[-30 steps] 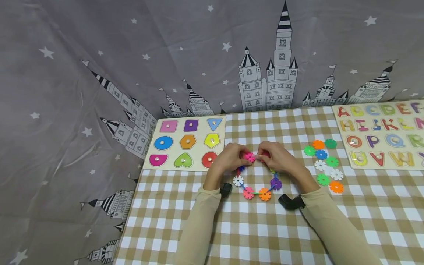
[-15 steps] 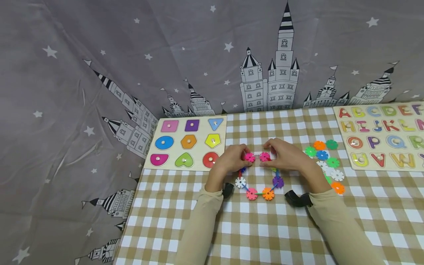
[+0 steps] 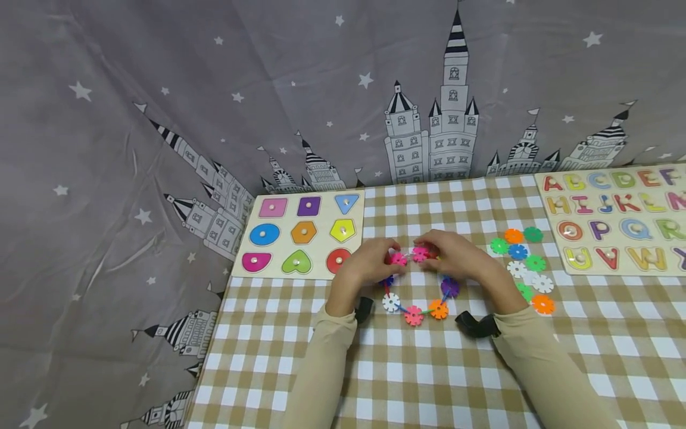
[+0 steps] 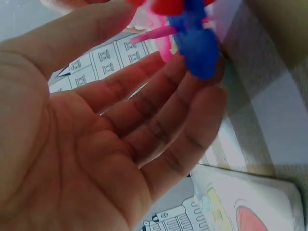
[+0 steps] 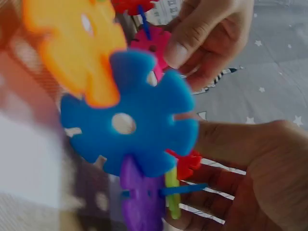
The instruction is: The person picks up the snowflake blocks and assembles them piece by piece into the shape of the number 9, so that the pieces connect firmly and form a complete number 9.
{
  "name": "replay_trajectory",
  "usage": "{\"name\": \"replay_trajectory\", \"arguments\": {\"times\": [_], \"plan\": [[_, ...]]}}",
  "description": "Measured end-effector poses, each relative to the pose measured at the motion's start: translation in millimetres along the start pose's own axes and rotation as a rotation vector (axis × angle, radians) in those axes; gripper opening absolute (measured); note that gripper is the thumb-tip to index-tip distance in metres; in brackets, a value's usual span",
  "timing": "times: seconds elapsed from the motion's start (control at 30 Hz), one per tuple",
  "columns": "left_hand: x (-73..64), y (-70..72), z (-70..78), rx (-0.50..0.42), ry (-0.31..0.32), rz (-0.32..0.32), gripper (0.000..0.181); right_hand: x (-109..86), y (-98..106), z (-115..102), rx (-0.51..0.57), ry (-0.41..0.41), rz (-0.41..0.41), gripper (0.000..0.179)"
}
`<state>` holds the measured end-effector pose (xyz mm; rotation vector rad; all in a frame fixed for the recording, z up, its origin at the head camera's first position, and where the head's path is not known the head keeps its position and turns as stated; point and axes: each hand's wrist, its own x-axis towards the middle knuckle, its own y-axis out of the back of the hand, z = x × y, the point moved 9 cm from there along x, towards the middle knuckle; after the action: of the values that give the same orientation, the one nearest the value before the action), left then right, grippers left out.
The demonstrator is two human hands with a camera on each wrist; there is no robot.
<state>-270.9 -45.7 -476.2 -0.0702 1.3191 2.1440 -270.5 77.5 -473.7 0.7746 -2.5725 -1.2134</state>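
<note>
Slotted flower-shaped plastic discs are joined into a ring above the checked cloth, including a white disc (image 3: 390, 302), an orange disc (image 3: 439, 309) and a purple disc (image 3: 450, 288). At the ring's far side, my left hand (image 3: 368, 262) pinches a pink disc (image 3: 398, 260); its thumb (image 5: 178, 54) lies on that disc in the right wrist view. My right hand (image 3: 455, 255) holds the neighbouring pink disc (image 3: 420, 254) between thumb and fingers. A large blue disc (image 5: 154, 108) covers the right thumb's tip in the right wrist view. Another blue disc (image 4: 199, 55) hangs before the left fingers.
Several loose discs, among them an orange disc (image 3: 543, 304) and a blue disc (image 3: 517, 252), lie right of the hands. A shape puzzle board (image 3: 276, 250) is at left, a letter puzzle board (image 3: 557, 238) at right. A grey curtain (image 3: 332, 65) hangs behind the table.
The right fingers spread apart around the right pink disc, then came closer together about it. The left hand keeps its pinch. The ring's near side has shifted slightly right.
</note>
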Motion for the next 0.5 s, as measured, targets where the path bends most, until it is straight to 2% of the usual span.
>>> {"name": "replay_trajectory", "arguments": {"times": [0.1,0.27,0.37,0.5], "plan": [[-1.0,2.6,-1.8,0.003,-0.01,-0.002,0.047,-3.4,4,4,-0.023,-0.073,-0.015,0.05],[0.4,4.4,-2.2,0.02,-0.018,-0.003,0.046,-17.2,7,15,-0.1,-0.248,-0.14,0.055],[0.8,4.2,-2.5,0.016,-0.012,-0.011,0.047,-20.0,6,13,-0.096,-0.231,-0.184,0.048],[-1.6,3.9,-3.0,-0.003,-0.005,-0.024,0.05,-15.3,5,8,-0.078,-0.157,-0.152,0.04]]}}
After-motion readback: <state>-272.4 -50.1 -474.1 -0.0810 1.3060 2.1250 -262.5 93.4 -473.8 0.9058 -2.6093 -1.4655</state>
